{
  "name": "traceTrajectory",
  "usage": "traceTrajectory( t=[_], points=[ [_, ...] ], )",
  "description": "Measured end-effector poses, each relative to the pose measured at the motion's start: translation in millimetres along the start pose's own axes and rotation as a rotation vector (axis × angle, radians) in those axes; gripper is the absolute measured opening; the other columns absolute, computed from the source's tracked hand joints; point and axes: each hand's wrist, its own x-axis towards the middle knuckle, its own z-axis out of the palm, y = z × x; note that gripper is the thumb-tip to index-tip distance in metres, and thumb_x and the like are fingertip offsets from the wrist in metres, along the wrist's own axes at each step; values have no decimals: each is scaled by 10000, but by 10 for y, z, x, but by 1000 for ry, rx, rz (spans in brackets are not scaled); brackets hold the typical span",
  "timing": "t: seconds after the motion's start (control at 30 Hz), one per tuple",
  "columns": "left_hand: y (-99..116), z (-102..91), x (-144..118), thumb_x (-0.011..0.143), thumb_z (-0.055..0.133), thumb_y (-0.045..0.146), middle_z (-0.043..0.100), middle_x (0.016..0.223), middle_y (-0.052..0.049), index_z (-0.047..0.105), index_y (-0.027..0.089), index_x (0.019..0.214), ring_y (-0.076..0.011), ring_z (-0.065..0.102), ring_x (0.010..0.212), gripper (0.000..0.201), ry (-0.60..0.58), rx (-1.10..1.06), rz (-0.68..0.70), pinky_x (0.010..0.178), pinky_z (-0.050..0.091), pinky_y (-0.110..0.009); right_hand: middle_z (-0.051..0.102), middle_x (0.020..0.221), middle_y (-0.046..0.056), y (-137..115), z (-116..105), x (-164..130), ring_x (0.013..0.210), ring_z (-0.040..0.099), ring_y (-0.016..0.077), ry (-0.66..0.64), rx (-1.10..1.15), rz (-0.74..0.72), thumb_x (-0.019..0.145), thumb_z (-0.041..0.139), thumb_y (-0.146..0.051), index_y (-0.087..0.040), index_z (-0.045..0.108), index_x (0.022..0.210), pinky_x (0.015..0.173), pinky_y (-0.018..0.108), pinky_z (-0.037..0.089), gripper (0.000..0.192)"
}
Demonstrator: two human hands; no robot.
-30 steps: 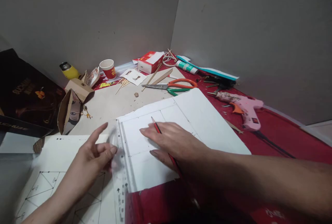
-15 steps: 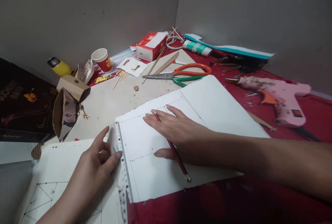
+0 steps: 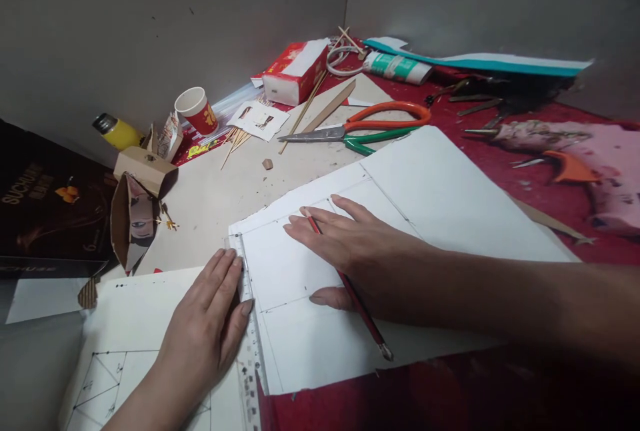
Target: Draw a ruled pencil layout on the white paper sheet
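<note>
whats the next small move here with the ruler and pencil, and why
Probably turn the red pencil into a writing grip. The left hand lies flat on the clear plastic ruler along the white sheet's left edge, while the right hand lies flat on the sheet, pencil tucked between its fingers.

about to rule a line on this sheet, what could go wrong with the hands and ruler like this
The left hand lies flat half on the clear ruler, pressing mostly near its far end, so the near end could swing off the edge of the white sheet.

The right hand rests on that sheet with the red pencil trapped under its fingers; the palm might smudge the pencilled lines.

The open scissors lie just beyond the sheet, blades exposed.
</note>
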Motion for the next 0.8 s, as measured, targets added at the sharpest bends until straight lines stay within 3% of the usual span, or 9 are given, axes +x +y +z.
traceTrajectory(
  t=[0.23,0.33,0.43,0.8],
  points=[
    [16,-53,82,999,517,247,546,1394,-266,461,58,1469,-379,558,1317,509,-69,58,-19,1003,578,-547,521,1499,272,-24,-12,1,1431,438,385,-19,-46,14,866,751,-446,-63,411,1506,1167,604,304,819],
    [10,-36,98,997,515,236,513,1442,-271,444,68,1476,-389,493,1385,512,-59,36,2,1042,547,-566,528,1487,283,-28,-22,1,1425,447,389,-12,-61,6,864,751,-458,-56,413,1501,1153,607,327,825],
    [-3,-16,112,991,513,214,504,1484,-255,391,93,1512,-379,423,1449,548,-55,-1,34,1087,507,-587,533,1477,295,-24,-28,-2,1421,453,394,-2,-67,-8,861,752,-467,-44,418,1492,1142,609,343,830],
    [-65,27,103,968,573,214,538,1479,-197,348,186,1550,-330,463,1429,625,-39,-125,-38,1133,465,-551,569,1424,280,-29,-60,16,1373,486,390,-8,-76,-16,843,773,-450,-69,433,1446,1133,605,326,790]
  ],
)
